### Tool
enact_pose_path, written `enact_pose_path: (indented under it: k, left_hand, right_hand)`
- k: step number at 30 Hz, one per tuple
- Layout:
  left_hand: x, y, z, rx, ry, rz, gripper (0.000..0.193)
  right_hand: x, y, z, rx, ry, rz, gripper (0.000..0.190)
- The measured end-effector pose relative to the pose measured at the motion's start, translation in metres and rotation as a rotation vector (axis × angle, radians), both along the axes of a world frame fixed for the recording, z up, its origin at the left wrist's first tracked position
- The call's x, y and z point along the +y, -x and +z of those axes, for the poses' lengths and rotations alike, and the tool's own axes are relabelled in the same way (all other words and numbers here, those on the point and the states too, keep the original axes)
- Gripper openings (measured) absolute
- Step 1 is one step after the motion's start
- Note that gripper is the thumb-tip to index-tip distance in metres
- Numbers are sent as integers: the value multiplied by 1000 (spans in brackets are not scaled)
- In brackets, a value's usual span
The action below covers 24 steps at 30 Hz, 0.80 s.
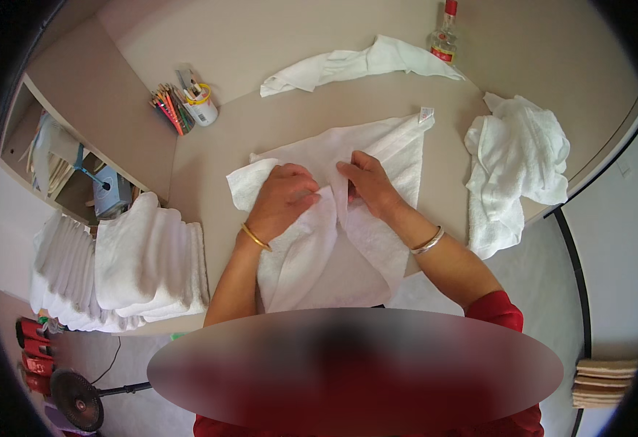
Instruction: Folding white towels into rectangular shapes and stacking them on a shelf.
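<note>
A white terry towel (384,240) lies partly spread and creased before me, its near part hanging at the desk's front edge. My left hand (286,198), below which a gold bangle circles the wrist, has its bent fingers at one raised fold of the cloth. Close beside it, my right hand (369,183) pinches another fold between thumb and fingers. Between the two hands the folds part in a narrow gap. At the towel's far right corner sits a small label (426,114) bearing print. A silver bangle is on my right wrist.
Folded white towels (144,262) are stacked at the left. A crumpled white towel (515,164) hangs over the right edge. Along the back wall lie a twisted white cloth (351,65) and a red-capped glass bottle (443,41). Coloured pencils (171,106) and a white cup (202,111) stand back left.
</note>
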State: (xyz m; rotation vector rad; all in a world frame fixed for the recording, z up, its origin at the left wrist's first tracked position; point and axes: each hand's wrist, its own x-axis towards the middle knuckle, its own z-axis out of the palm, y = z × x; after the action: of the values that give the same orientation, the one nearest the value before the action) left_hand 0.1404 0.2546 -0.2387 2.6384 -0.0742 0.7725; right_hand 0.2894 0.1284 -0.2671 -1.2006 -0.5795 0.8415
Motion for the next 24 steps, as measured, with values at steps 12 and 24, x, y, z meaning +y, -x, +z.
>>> enact_pose_path:
  k: [12,24]
  left_hand:
    - [16,32,20,424,479,59,23]
    - [0,24,27,-175,1222,-48,14]
  right_hand:
    - [2,-4,6,-37,38,11,19]
    - [-6,2,17,-46,-126,-74,10]
